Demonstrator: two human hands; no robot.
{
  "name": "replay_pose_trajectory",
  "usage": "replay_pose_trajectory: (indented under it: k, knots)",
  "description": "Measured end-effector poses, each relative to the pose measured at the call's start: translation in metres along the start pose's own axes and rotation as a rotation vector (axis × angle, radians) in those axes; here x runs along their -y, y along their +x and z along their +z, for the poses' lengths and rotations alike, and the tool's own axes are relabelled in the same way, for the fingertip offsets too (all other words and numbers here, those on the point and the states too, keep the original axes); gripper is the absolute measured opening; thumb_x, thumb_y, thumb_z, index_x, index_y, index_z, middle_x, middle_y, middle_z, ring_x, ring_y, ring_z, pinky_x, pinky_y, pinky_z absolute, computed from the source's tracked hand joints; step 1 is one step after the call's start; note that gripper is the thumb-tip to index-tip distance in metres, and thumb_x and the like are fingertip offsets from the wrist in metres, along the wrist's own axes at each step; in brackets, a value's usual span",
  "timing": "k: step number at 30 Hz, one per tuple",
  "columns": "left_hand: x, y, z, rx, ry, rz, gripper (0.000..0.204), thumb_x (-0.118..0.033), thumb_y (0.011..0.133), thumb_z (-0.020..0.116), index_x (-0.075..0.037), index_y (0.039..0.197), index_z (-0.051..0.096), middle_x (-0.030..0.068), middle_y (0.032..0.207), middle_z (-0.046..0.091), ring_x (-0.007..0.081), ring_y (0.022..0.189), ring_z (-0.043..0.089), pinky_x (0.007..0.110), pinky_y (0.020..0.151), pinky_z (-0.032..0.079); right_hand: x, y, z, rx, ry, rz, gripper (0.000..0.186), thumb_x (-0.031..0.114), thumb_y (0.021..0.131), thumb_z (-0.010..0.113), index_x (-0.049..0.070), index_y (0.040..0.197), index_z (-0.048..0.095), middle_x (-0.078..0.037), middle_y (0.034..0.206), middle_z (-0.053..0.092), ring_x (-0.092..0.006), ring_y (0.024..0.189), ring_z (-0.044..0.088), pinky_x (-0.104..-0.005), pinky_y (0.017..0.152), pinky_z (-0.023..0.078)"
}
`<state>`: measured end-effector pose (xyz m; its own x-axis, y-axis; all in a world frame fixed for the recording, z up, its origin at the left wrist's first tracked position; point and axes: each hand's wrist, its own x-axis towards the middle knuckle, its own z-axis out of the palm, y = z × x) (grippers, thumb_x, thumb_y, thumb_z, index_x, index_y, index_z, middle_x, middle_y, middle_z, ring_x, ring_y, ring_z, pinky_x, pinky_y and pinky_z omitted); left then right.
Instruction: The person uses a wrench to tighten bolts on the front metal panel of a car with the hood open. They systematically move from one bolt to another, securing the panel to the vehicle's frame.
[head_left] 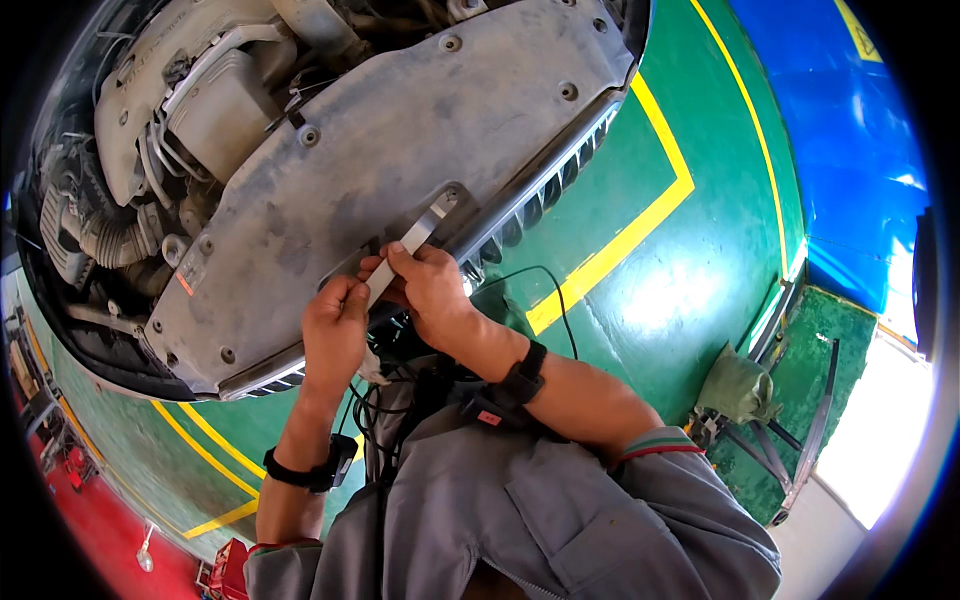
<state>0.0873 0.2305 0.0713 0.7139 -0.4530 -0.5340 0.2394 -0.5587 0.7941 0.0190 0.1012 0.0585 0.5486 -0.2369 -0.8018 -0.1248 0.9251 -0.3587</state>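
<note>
Over the front edge of a car's engine bay, both of my hands are closed on a slim, flat silver bar point(420, 231), whose exact kind I cannot make out. My left hand point(335, 335) pinches its near end between thumb and fingers. Further up, my right hand point(435, 290) grips it around the middle, thumb on top. The far end points up and to the right, above a recess in the dusty grey plastic cover panel point(390, 140). Whether the bar touches the panel is unclear.
An exposed engine point(200, 100) with hoses fills the upper left. The car's grille point(545, 190) runs below the panel. Black cables point(375, 410) hang by my body. Yellow lines point(610, 260) cross the green floor. A metal stand point(790, 440) with a green bag is at right.
</note>
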Motion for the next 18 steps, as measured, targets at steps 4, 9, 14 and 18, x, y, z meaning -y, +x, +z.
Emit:
replay_pose_trajectory:
  k: [4, 9, 14, 18]
  knots:
    - [-0.026, -0.013, 0.011, 0.017, 0.100, 0.067, 0.019, -0.011, 0.101, 0.056, -0.002, 0.084, 0.058, -0.0015, 0.066, 0.050, 0.0067, 0.057, 0.046, 0.025, 0.052, 0.037, 0.016, -0.013, -0.009, 0.051, -0.033, 0.041, 0.026, 0.022, 0.104, 0.055, -0.003, 0.110, 0.058, -0.014, 0.105, 0.069, -0.0259, 0.094, 0.069, -0.0385, 0.085, 0.058]
    - [0.030, -0.002, 0.005, 0.088, 0.070, 0.062, 0.021, -0.014, 0.103, 0.055, -0.004, 0.085, 0.058, -0.0020, 0.067, 0.050, 0.0075, 0.059, 0.044, 0.026, 0.054, 0.035, -0.006, 0.009, -0.019, -0.003, -0.220, -0.031, 0.028, 0.020, 0.104, 0.054, -0.007, 0.103, 0.060, -0.015, 0.097, 0.070, -0.0250, 0.082, 0.072, -0.0373, 0.070, 0.063]
    - [0.014, 0.016, -0.006, 0.164, 0.083, -0.032, 0.023, -0.017, 0.102, 0.056, -0.002, 0.085, 0.060, -0.0002, 0.064, 0.051, 0.0090, 0.059, 0.045, 0.028, 0.054, 0.037, 0.003, 0.014, -0.014, -0.002, -0.232, -0.005, 0.029, 0.020, 0.106, 0.050, -0.007, 0.108, 0.058, -0.016, 0.103, 0.069, -0.0279, 0.089, 0.072, -0.0391, 0.075, 0.063]
    - [0.007, 0.004, -0.005, 0.170, 0.140, -0.008, 0.023, -0.019, 0.102, 0.056, -0.003, 0.085, 0.058, -0.0014, 0.066, 0.051, 0.0083, 0.060, 0.045, 0.028, 0.055, 0.036, 0.015, 0.002, -0.022, 0.070, -0.336, 0.035, 0.035, 0.024, 0.105, 0.052, -0.008, 0.116, 0.057, -0.017, 0.106, 0.069, -0.0276, 0.091, 0.072, -0.0383, 0.075, 0.062]
